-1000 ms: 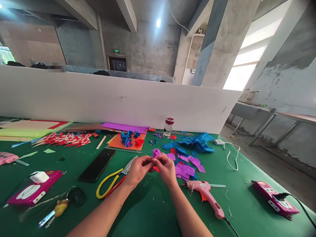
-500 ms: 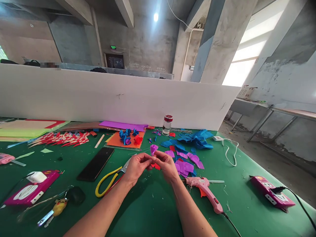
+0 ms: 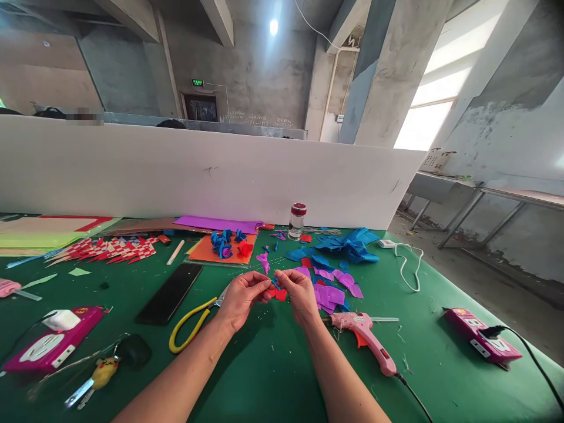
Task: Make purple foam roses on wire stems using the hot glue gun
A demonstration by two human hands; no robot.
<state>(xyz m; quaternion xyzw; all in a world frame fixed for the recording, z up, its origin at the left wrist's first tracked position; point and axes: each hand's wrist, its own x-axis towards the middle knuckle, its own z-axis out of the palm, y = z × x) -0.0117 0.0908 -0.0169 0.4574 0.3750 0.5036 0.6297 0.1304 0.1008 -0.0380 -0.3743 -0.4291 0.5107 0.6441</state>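
My left hand and my right hand are close together over the middle of the green table. A narrow purple paper piece stands up from the left fingertips, which are pinched together. The right thumb and fingertips are closed near a small blue bit; whether they grip it is too small to tell. Red paper pieces lie between the hands. Purple petals and crumpled blue paper lie beyond my right hand.
Yellow-handled scissors and a black phone lie left. A pink glue gun is beside my right forearm. Behind are a glass jar, blue flowers on an orange sheet and a white partition.
The purple piece has turned from a wide, cupped shape to a narrow one and sits slightly farther left. My fingertips have moved apart a little. The whole view has shifted slightly.
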